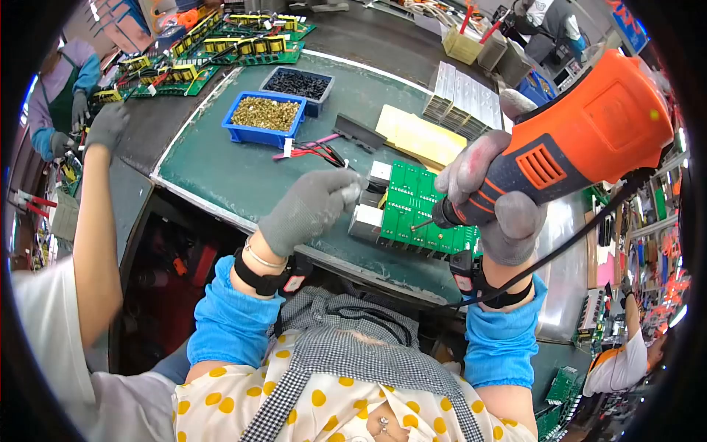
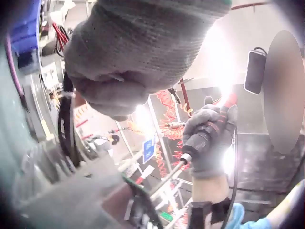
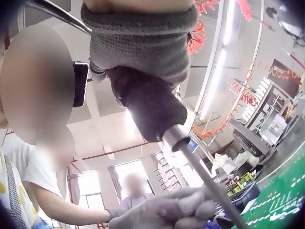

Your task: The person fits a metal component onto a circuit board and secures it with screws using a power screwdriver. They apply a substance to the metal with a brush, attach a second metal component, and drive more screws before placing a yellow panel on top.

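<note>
head view: right hand (image 1: 492,197) grips orange-black electric screwdriver (image 1: 582,140) over green board (image 1: 422,210).

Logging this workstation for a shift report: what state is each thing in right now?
Right hand: grips the orange electric screwdriver, bit down on the board.
Left hand: gloved fingers curled, pinching something small at the board's edge; what it is cannot be told.
Green circuit board: lies flat on the green mat.
Blue tray of brass parts: full, open.
Dark tray of black parts: filled, open.
</note>
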A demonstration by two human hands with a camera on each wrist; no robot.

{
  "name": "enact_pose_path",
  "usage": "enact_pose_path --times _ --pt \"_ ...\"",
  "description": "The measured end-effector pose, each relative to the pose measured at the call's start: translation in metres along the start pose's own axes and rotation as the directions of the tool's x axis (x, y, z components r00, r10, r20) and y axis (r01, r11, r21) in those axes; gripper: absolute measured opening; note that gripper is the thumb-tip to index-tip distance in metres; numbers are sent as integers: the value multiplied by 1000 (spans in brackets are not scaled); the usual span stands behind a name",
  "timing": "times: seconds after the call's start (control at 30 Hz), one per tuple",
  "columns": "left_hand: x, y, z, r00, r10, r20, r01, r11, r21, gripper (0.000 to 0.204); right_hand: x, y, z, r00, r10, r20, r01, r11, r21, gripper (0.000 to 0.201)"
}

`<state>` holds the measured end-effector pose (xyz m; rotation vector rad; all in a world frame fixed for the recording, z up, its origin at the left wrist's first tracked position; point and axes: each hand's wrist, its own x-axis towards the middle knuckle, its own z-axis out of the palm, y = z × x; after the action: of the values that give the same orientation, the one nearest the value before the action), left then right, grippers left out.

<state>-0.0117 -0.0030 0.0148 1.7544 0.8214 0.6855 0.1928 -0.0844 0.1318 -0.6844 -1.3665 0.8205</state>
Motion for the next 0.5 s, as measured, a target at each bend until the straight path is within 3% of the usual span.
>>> enact_pose_path --times 0.03,0.1,0.13,0.17,0.23,0.33,0.5 --pt "-4 -1 2 1000 0 5 -1 998 69 22 0 3 3 997 -66 33 64 997 51 105" --pt "-10 6 1 986 -137 98 126 986 113 22 -2 4 1 995 -41 89 33 996 83 98" --pt "-11 9 1 968 -207 142 188 972 138 22 -6 0 -6 992 55 115 -62 996 60 90" --pt "-11 9 0 968 -198 152 174 971 162 22 -9 -4 -13 979 147 139 -153 988 34 81" --pt "-9 9 -2 968 -181 175 143 967 211 23 -9 -8 -12 977 191 94 -196 979 48 72" --pt "-10 4 1 989 -46 138 4 956 294 23 -6 -5 -7 991 133 6 -133 988 75 85" --pt "-14 8 7 999 8 52 -28 918 395 21 -6 -10 -9 984 173 45 -173 985 7 95"
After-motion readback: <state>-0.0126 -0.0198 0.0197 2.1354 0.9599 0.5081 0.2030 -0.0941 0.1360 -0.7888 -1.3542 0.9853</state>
